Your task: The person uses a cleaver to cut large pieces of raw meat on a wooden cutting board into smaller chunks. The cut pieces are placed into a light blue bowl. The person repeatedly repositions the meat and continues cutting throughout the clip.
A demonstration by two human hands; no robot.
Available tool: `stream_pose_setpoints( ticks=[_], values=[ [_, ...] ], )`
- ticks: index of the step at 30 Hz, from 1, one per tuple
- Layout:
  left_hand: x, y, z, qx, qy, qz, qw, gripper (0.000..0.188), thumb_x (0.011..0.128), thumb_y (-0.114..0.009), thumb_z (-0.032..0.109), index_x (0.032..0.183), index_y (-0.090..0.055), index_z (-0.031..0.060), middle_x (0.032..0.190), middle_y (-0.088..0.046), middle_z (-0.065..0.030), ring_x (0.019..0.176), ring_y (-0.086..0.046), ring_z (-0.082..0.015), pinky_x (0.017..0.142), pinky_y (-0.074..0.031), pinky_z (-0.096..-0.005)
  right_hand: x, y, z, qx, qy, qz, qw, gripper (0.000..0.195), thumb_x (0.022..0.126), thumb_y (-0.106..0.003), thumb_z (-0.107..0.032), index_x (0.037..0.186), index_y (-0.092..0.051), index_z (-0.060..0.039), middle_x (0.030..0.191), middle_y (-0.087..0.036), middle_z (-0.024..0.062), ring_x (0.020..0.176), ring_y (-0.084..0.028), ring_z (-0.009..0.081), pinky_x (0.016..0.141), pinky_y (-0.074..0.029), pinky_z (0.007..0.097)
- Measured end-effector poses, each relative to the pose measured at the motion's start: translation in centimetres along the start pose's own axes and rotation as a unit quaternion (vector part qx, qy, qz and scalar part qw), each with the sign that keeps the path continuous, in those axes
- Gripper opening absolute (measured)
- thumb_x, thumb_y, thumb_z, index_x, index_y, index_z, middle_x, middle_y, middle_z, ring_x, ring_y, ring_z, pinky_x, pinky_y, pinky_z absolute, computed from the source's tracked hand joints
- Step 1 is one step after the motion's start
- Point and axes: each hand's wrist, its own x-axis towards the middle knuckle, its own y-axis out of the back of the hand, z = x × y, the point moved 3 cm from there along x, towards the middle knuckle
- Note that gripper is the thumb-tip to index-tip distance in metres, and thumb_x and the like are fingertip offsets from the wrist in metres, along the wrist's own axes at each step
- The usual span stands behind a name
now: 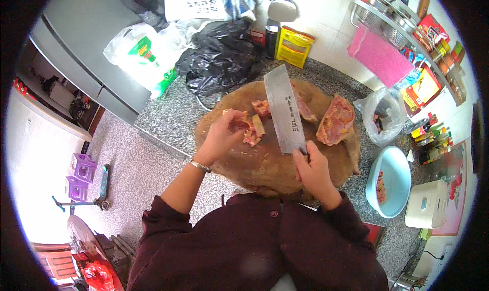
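Note:
A wide-bladed cleaver (284,111) is in my right hand (315,170), its blade pointing away from me over a round wooden chopping board (263,167). At the board's left, my left hand (221,138) has its thumb and fingers closed on a piece of raw meat (252,130) with bone showing. Another small raw piece (261,107) lies just beyond, close to the blade. Right of the cleaver is a strip of raw meat (305,109), partly hidden by the blade. A large raw carcass piece (336,121) rests near the board's right edge.
A black plastic bag (221,54) and a white plastic bag (141,58) stand behind the board. To the right are a clear bag (384,115) with contents, a light-blue basin (391,176) holding cut meat, and a cream-coloured container (426,205). Sauce bottles (431,138) line the wall.

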Motion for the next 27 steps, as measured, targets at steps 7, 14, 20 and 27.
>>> stream_pose_setpoints(
  ticks=[7,14,20,27],
  values=[
    [-1.4,3.1,-6.7,0.1,0.071,0.115,0.986,0.028,0.08,-0.066,0.01,0.104,-0.055,0.0012,0.09,-0.067,-0.0117,0.082,-0.066,-0.0202,0.073,-0.052,-0.0316,2.4,-5.8,-1.3,0.042,-0.067,-0.079,0.994,0.017,0.095,-0.051,-0.016,0.085,-0.043,-0.0047,0.059,-0.049,0.0021,0.044,-0.048,0.0094,0.04,-0.039,0.0268],
    [-4.5,3.6,-7.1,0.103,0.258,0.078,0.957,0.025,0.079,-0.066,0.02,0.094,-0.058,0.0008,0.089,-0.066,-0.0138,0.083,-0.067,-0.0278,0.073,-0.051,-0.0361,4.4,-7.4,0.6,-0.033,0.003,-0.127,0.991,0.017,0.094,-0.052,-0.017,0.085,-0.043,-0.0053,0.059,-0.049,0.0021,0.044,-0.048,0.0098,0.04,-0.038,0.0277],
    [-5.7,2.0,-7.9,0.065,0.194,0.056,0.977,0.023,0.081,-0.066,0.021,0.092,-0.061,0.0018,0.088,-0.065,-0.0114,0.083,-0.065,-0.0247,0.072,-0.051,-0.0339,4.8,-7.9,0.4,-0.075,0.049,-0.147,0.985,0.02,0.092,-0.054,-0.019,0.089,-0.044,-0.0018,0.064,-0.054,0.0162,0.055,-0.053,0.0294,0.049,-0.039,0.0385],
    [-7.4,0.2,-5.5,0.039,0.164,0.175,0.97,0.017,0.08,-0.066,0.004,0.096,-0.06,0.0035,0.096,-0.061,-0.0114,0.08,-0.064,-0.0217,0.071,-0.052,-0.0314,5.7,-7.8,-1.3,-0.175,0.158,-0.116,0.965,0.02,0.092,-0.054,-0.018,0.089,-0.043,-0.0021,0.069,-0.055,0.025,0.068,-0.055,0.046,0.055,-0.041,0.0471]
  ],
)
